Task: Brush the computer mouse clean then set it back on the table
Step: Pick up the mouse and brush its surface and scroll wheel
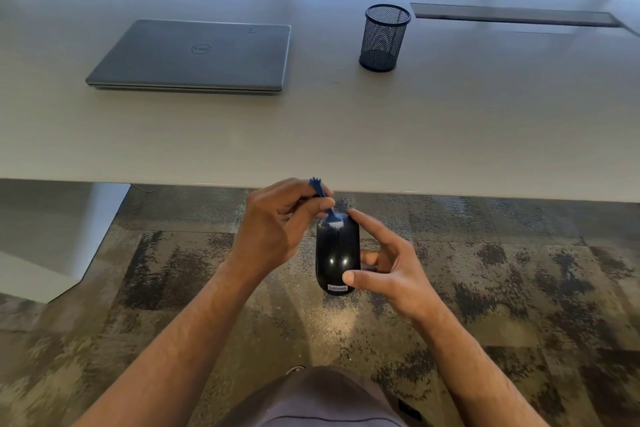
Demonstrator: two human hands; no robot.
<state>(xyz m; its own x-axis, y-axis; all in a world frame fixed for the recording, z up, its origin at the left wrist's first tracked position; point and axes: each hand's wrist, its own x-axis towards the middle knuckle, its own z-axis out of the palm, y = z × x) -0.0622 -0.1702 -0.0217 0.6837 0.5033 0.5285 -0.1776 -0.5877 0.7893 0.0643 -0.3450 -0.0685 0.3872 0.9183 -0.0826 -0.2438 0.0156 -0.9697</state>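
A glossy black computer mouse (336, 255) with a white brand label at its near end is held in the air below the table's near edge, over the carpet. My right hand (384, 267) holds it, thumb on the near end and index finger at the far end. My left hand (277, 229) pinches a small blue brush (325, 201), whose white bristles touch the mouse's far end.
On the white table (311, 135), a closed grey laptop (194, 55) lies at the back left and a black mesh pen cup (384, 38) stands at the back right. A dark cable slot (512, 15) runs beyond the cup. Patterned carpet lies below.
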